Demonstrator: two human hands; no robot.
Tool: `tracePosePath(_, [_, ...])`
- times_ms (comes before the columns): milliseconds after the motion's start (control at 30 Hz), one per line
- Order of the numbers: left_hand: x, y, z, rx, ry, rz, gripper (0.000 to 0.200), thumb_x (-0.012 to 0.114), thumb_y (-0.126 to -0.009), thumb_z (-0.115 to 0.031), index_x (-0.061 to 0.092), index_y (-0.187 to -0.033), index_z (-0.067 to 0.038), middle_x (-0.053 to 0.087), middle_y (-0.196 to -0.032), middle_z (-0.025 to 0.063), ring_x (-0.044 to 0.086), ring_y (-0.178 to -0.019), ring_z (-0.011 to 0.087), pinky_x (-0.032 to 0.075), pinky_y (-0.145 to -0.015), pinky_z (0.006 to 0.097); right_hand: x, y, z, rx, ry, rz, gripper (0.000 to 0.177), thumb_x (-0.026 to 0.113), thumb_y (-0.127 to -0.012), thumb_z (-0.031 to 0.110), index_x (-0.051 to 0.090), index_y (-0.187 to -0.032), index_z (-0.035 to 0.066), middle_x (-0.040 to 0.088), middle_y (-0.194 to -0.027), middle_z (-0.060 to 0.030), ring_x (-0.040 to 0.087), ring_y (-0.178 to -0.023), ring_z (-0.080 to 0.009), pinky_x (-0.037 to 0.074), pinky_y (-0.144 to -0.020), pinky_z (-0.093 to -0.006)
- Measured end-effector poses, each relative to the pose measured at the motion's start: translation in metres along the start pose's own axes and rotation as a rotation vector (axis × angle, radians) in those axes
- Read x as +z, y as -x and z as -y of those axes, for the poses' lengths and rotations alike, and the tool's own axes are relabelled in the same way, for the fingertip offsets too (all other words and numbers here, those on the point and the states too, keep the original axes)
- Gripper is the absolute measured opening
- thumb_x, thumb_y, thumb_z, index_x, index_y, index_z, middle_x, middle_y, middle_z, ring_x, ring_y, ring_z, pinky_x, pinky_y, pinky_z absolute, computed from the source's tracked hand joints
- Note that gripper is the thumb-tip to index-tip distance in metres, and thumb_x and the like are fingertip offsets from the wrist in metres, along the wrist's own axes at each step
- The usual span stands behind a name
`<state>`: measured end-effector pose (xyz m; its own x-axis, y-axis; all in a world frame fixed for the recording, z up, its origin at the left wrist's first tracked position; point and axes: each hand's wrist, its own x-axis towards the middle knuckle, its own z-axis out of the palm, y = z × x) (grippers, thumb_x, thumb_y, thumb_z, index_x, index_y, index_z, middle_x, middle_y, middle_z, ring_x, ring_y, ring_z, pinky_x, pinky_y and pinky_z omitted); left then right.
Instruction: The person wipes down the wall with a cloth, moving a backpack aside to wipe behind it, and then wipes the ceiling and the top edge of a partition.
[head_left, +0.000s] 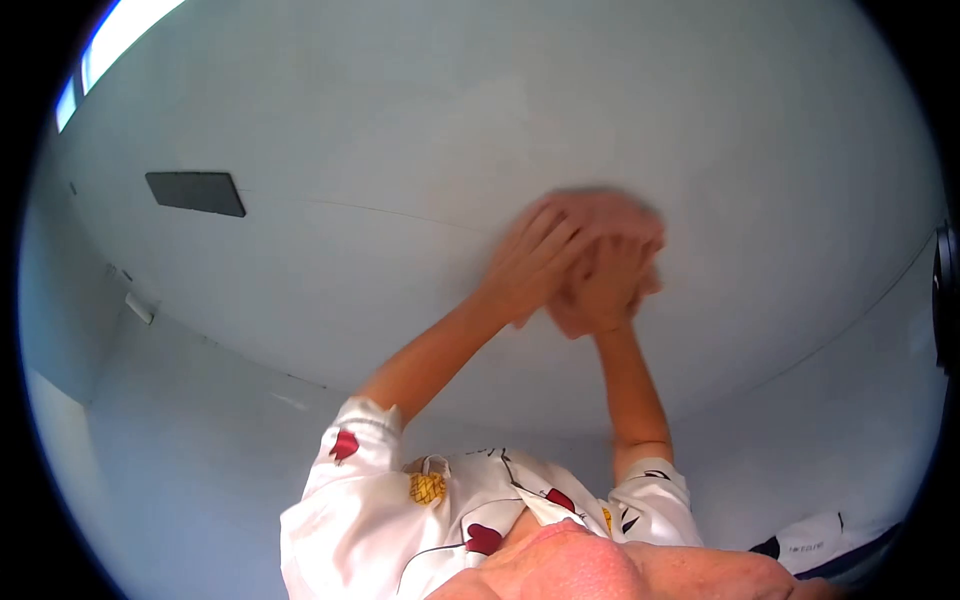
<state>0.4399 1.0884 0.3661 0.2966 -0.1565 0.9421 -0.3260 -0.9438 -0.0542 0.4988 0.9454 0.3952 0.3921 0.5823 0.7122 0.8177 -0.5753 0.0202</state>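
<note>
Overhead, the left hand (533,255), fingers straight and together, covers the right hand (607,295), whose fingers are too blurred to tell; seemingly mid-clap, and the next move calls for parting the palms.

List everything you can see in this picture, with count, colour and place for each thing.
surface: one, white, fills most of the view, behind the hands
panel: one, dark grey, upper left on the surface
bright strip: one, white-blue, top left edge
fitting: one, small, white, far left
dark object: one, black, right edge, cut off
item: one, white and dark, bottom right
shirt: one, white with red and yellow prints, bottom centre
left hand: one, fingers stretched, laid over the right hand, blurred
right hand: one, centre, blurred, open or shut unclear
</note>
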Motion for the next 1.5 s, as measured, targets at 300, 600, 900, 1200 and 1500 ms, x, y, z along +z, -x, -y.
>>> tracePosePath(300, [-0.04,-0.198,0.025,0.317,0.005,-0.481,0.042,0.061,-0.082,-0.015,0.062,-0.124,-0.007,0.057,-0.128,0.0085,0.052,-0.124,0.0315,0.04,-0.109,0.045,-0.1,-0.146,-0.029,-0.235,0.193,-0.703,0.054,0.056,-0.094,0.032,0.045,-0.137,0.002,0.051,-0.133,-0.0193,0.043,-0.129,-0.0399,0.025,-0.113,-0.0563])
tracePosePath(600, [-0.11,-0.251,0.027,0.438,0.066,-0.497,0.037,0.062,-0.084,-0.018,0.063,-0.119,-0.008,0.056,-0.129,0.0061,0.05,-0.127,0.0302,0.041,-0.109,0.044,-0.161,-0.178,0.036,-0.253,0.129,-0.877,0.052,0.055,-0.095,0.032,0.045,-0.134,0.0,0.051,-0.132,-0.0216,0.047,-0.121,-0.0411,0.035,-0.102,-0.0533])
tracePosePath(900, [-0.15,-0.255,0.111,0.301,0.064,-0.361,0.042,0.062,-0.081,-0.013,0.062,-0.123,-0.006,0.057,-0.132,0.0116,0.05,-0.128,0.0351,0.042,-0.107,0.0459,-0.133,-0.256,0.074,-0.287,0.118,-0.817,0.055,0.061,-0.082,0.026,0.049,-0.13,0.002,0.052,-0.125,-0.0215,0.047,-0.117,-0.0427,0.035,-0.099,-0.0564])
tracePosePath(1200, [-0.115,-0.263,0.165,0.012,-0.19,-0.201,0.04,0.043,-0.103,-0.014,0.051,-0.141,-0.003,0.048,-0.147,0.0184,0.043,-0.137,0.0371,0.034,-0.115,0.0456,-0.108,-0.307,0.057,-0.347,-0.123,-0.616,0.048,0.068,-0.072,0.026,0.062,-0.116,0.008,0.057,-0.12,-0.0132,0.046,-0.122,-0.0357,0.028,-0.104,-0.0595])
tracePosePath(1500, [-0.159,-0.205,0.095,-0.236,0.123,-0.344,0.044,0.051,-0.103,-0.023,0.044,-0.138,0.003,0.046,-0.138,0.0154,0.049,-0.126,0.027,0.043,-0.104,0.0358,-0.115,-0.25,0.114,-0.502,-0.141,-0.736,0.028,0.063,-0.082,0.023,0.064,-0.107,0.013,0.062,-0.113,-0.0033,0.048,-0.12,-0.0247,0.028,-0.107,-0.0458])
